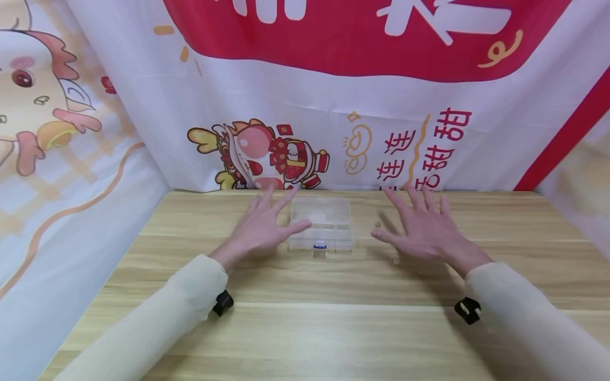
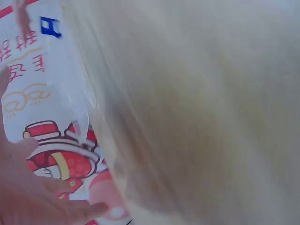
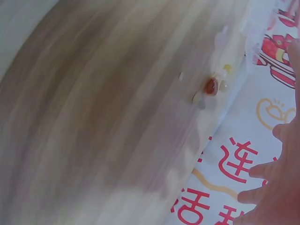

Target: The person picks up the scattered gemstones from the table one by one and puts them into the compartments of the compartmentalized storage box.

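A clear plastic compartment box (image 1: 320, 211) lies with its lid raised on the far part of the table, a blue latch (image 1: 320, 246) at its front. To its left, my left hand (image 1: 259, 225) spreads its fingers, the thumb reaching over the box's left side; whether it touches cannot be told. On the box's other side, my right hand (image 1: 426, 227) is spread above the table, holding nothing. Near its thumb lie small pieces: a reddish-brown one (image 3: 211, 86), a yellow one (image 3: 227, 68) and a pale, clear one (image 3: 200, 100), some partly hidden in the head view.
The wooden table (image 1: 314, 338) runs back to a printed cloth (image 1: 305, 90) hanging behind it. More cloth (image 1: 90, 211) hangs along the left side. A black wrist strap (image 1: 223, 303) shows at the left cuff, and another (image 1: 468, 310) at the right.
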`<state>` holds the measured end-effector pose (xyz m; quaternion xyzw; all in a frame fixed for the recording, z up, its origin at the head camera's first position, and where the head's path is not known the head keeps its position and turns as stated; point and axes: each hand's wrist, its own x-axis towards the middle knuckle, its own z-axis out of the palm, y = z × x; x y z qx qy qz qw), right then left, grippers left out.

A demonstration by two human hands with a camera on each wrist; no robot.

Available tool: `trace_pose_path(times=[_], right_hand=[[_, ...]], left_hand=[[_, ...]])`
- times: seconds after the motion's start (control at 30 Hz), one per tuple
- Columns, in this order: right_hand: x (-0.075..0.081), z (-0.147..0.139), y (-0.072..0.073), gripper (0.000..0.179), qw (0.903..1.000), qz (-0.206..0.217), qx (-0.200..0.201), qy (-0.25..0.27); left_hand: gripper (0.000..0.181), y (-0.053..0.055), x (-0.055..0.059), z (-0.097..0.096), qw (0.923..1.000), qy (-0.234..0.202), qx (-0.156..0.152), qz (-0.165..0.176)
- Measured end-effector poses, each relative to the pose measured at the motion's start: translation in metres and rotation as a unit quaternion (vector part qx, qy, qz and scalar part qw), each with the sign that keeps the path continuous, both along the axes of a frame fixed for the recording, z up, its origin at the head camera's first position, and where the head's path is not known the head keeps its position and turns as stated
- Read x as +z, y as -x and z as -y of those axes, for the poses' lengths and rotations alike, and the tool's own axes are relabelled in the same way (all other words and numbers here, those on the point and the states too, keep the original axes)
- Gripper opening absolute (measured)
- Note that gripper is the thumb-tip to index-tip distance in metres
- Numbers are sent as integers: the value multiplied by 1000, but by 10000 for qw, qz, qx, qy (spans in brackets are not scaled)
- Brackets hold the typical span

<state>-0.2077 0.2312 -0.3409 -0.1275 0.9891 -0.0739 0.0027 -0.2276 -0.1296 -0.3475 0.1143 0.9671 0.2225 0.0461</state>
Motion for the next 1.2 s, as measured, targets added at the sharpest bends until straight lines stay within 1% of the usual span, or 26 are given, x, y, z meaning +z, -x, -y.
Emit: trace_pose_path(times=[0.03,0.07,0.1,0.17,0.23,0.27,0.33,0.4,0.43,0.5,0.53,0.6,0.73,0.8,0.87,0.97,1.07,1.2], right_hand=[[0,1,1,100,10000,-23,-2,59],[-1,1,1,99,9999,-44,-4,124],[-1,2,2,98,9998,-73,-7,202],[-2,2,3,97,9991,-117,-30,407],[-3,2,4,97,9975,-154,-64,684],[-3,2,5,97,9962,-164,-76,854],[-4,1,6,95,9923,-111,-152,1222],[-4,0,7,92,9872,-26,-222,1579],[-5,-1,7,90,9844,24,-260,1743],[-6,-4,8,85,9783,135,-324,2040],[-7,-5,9,82,9753,196,-335,2175],[-8,-7,10,77,9681,324,-368,2458],[-11,-10,14,74,9502,728,-523,2985],[-12,-11,16,73,9403,948,-625,3208],[-15,-11,18,72,9323,1108,-688,3375],[-19,-11,20,67,9209,1312,-761,3589],[-22,-10,22,61,9124,1447,-793,3745],[-27,-6,25,55,8972,1639,-1025,3971]], left_hand=[[90,-1,0,0,9994,-298,42,198],[89,-1,1,0,9969,-637,126,439],[89,-1,1,0,9925,-992,235,675],[87,-2,0,0,9780,-1707,484,1096],[85,-2,-1,1,9591,-2373,718,1365],[85,-1,-1,2,9504,-2625,838,1445],[83,-1,-4,3,9370,-2989,968,1530],[81,-1,-8,5,9273,-3223,1045,1594],[79,-1,-9,6,9236,-3298,1069,1635],[74,0,-12,7,9200,-3360,1039,1727],[72,1,-14,9,9188,-3368,1044,1775],[66,2,-17,12,9186,-3328,1040,1858],[62,7,-20,18,9225,-3181,1019,1936],[60,9,-21,19,9228,-3170,994,1953],[60,9,-22,20,9239,-3182,894,1929],[60,10,-27,19,9290,-3182,636,1781],[59,10,-32,18,9380,-3037,374,1626],[57,8,-35,17,9472,-2802,240,1543]])
